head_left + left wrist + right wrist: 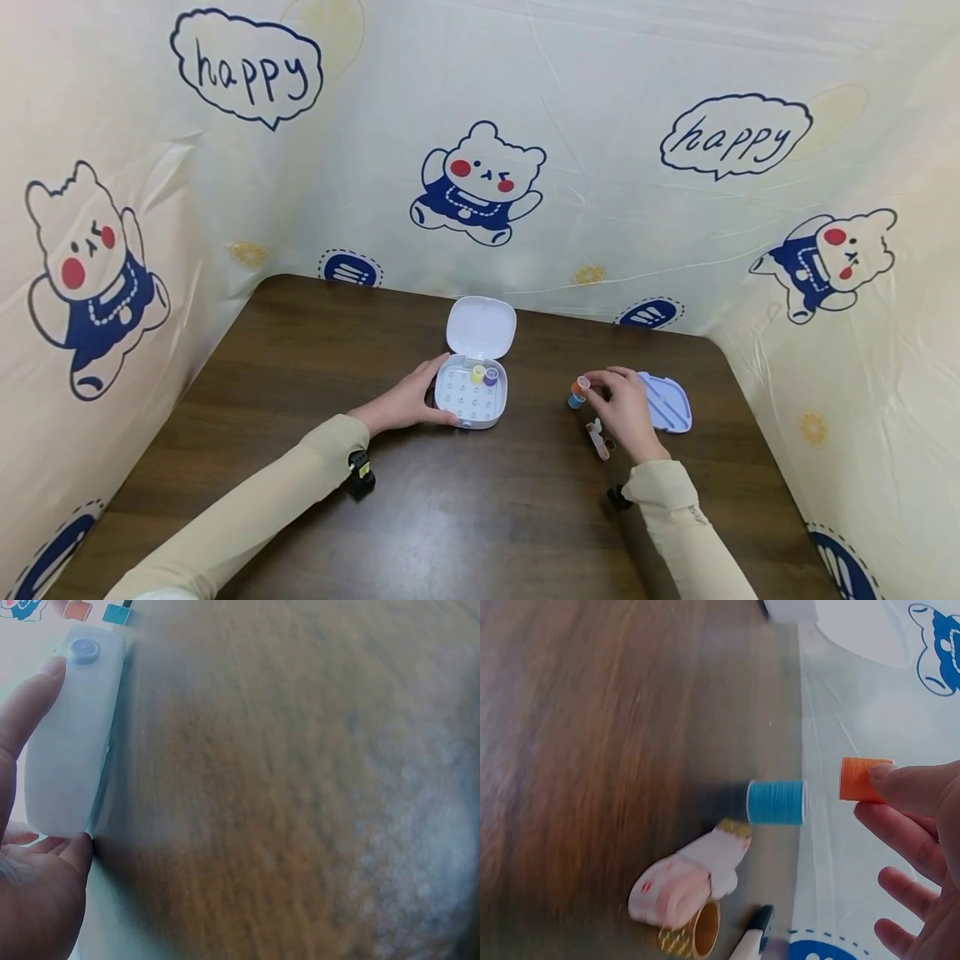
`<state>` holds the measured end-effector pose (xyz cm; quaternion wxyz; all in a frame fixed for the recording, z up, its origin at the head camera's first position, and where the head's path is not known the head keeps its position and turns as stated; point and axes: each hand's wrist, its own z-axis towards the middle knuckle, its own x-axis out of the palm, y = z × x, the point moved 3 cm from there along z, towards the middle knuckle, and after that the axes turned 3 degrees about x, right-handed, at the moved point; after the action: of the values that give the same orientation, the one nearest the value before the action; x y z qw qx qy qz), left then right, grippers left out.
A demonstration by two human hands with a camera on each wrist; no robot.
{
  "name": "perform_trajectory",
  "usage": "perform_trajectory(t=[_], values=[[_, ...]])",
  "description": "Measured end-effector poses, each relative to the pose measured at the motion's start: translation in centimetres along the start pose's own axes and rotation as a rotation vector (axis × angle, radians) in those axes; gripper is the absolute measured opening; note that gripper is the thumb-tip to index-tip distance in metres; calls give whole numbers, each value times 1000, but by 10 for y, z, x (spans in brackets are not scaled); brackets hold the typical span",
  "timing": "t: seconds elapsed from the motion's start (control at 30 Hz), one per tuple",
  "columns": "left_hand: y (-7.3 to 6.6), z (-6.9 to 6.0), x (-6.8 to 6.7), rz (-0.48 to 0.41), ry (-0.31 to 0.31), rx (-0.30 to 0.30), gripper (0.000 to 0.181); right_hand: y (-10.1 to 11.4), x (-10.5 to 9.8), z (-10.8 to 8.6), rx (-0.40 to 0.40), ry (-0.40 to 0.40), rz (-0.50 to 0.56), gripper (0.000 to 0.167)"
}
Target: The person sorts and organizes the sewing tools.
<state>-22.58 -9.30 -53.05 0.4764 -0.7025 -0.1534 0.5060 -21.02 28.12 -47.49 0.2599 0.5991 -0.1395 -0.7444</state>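
Right of the white box [467, 402], nearest me, I see a pink-and-white piece [686, 881] beside a gold-patterned ring [676, 943]; the right-wrist view cuts off a dark-tipped item [760, 921]. Farther off, still right of the box, the blue spool [576, 401] stands upright on the table [480, 508]. Just above it, the right hand [627, 412] pinches the orange spool [857, 780], long axis near vertical, and partly hides a lavender tray [672, 407]. The left hand [407, 402] grips the box's left side.
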Motion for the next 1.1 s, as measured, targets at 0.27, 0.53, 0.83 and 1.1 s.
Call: perform_trajectory(t=[0.27, 0.53, 0.83, 1.1], values=[[-5, -2, -1, -1, -1, 19, 121, 12, 11, 8, -6, 45, -9, 20], [-6, -2, -1, 0, -5, 27, 120, 27, 17, 14, -46, 35, 2, 20], [-2, -2, 0, 10, -9, 35, 121, 40, 26, 21, -68, 40, 11, 20], [-2, -1, 0, 0, -12, 37, 121, 55, 33, 27, -75, 68, 27, 21]])
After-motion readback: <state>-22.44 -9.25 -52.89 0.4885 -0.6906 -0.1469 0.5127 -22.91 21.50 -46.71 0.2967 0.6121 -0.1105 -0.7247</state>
